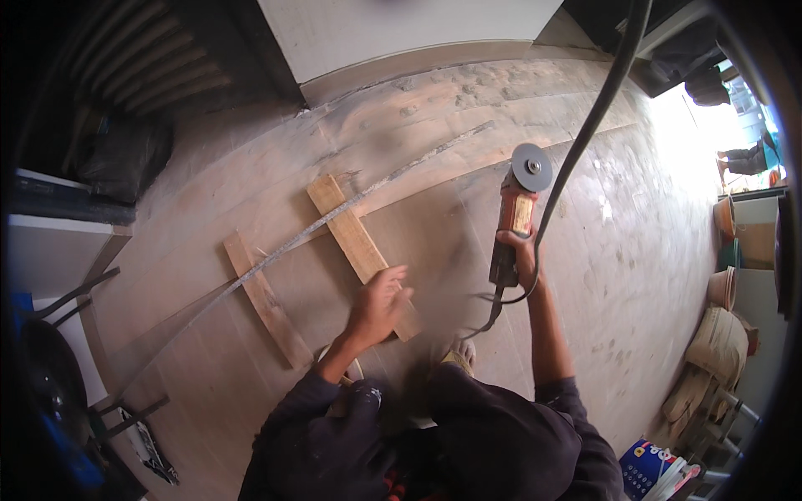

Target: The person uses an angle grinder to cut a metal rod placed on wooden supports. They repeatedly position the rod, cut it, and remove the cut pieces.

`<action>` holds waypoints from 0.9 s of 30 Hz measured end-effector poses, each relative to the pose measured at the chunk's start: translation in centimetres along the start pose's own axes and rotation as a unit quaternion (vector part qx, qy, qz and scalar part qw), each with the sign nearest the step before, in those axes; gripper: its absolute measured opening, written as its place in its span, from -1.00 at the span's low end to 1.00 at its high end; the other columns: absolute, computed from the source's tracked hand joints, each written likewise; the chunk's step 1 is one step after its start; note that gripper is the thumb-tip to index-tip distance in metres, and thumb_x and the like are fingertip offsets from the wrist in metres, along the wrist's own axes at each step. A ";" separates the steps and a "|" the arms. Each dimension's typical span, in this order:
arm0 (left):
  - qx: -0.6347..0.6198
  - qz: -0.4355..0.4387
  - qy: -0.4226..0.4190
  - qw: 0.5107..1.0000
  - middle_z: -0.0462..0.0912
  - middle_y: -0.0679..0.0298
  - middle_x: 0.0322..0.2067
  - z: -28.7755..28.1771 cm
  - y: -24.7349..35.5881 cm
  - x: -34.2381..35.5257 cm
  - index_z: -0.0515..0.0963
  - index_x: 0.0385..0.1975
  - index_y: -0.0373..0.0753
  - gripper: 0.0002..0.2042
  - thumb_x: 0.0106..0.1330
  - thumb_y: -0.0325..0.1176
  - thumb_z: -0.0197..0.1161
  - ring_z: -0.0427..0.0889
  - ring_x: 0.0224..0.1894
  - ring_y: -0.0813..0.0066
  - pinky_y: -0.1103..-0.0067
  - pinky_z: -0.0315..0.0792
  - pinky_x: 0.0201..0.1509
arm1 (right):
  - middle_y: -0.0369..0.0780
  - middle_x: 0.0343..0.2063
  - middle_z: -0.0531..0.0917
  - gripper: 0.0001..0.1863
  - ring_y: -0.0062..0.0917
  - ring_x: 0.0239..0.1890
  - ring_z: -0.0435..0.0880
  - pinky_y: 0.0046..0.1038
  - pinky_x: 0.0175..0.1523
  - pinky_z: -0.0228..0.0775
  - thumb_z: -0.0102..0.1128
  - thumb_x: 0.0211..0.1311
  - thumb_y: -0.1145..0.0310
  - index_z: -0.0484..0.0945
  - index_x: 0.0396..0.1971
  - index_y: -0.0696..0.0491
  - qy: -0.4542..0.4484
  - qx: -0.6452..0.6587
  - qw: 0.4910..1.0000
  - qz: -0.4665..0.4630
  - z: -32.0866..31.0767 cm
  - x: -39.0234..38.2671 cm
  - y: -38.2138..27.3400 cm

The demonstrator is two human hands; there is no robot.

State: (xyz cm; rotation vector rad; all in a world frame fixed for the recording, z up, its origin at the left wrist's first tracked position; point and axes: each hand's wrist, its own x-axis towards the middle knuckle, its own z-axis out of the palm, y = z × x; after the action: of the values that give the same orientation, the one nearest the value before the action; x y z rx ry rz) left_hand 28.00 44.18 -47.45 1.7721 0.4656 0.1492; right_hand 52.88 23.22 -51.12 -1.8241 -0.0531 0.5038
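My right hand (523,250) is wrapped around the body of an angle grinder (519,210), whose grey cutting disc (531,167) points away from me. A black cord hangs from its rear end. My left hand (380,307) is over the near part of a thick wooden plank (344,224), fingers loosely bent and apart, with nothing visible in them. Lying across that plank and a thinner wooden board (266,301) is a long, thin grey metal rod (311,230). It runs from the lower left toward the upper right.
A thick black cable (597,113) crosses the right side. Dusty tiles (585,334) cover the floor, with debris by the far wall. Along the right wall stand pots (722,288), a sack (717,346) and a blue bucket (650,466). Dark furniture (54,376) lines the left. My foot (464,354) is close by.
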 end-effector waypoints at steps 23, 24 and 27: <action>0.039 -0.155 -0.022 0.987 0.65 0.03 -0.14 -2.6 -3.6 -6.3 0.42 0.07 -0.35 -0.63 0.36 -0.30 0.21 0.67 -0.15 0.30 0.49 0.52 -0.06 | -0.17 -0.40 0.69 -0.40 -0.48 -0.36 0.66 -0.40 -0.19 0.47 0.47 -0.25 0.10 0.61 -0.21 0.22 0.129 -0.165 0.975 0.072 -2.3 6.7 0.6; 0.037 -0.156 -0.024 0.987 0.65 0.03 -0.15 -2.6 -3.7 -6.3 0.42 0.07 -0.35 -0.63 0.36 -0.30 0.21 0.67 -0.14 0.30 0.49 0.52 -0.06 | -0.16 -0.39 0.69 -0.38 -0.46 -0.35 0.66 -0.39 -0.18 0.47 0.47 -0.25 0.08 0.61 -0.20 0.21 0.124 -0.182 0.973 0.072 -2.3 6.5 0.3; 0.037 -0.155 -0.029 0.987 0.64 0.04 -0.15 -2.4 -3.8 -6.3 0.40 0.09 -0.35 -0.62 0.36 -0.29 0.20 0.66 -0.13 0.30 0.49 0.52 -0.05 | -0.15 -0.39 0.69 -0.35 -0.43 -0.34 0.68 -0.36 -0.15 0.48 0.46 -0.26 0.03 0.61 -0.17 0.19 0.126 -0.213 0.966 0.072 -2.8 6.5 0.1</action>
State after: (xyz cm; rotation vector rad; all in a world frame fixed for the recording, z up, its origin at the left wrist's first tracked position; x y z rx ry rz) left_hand 20.60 44.65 -49.56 1.7474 0.7059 -0.1395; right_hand 59.81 22.50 -52.60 -2.3154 0.1583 0.3754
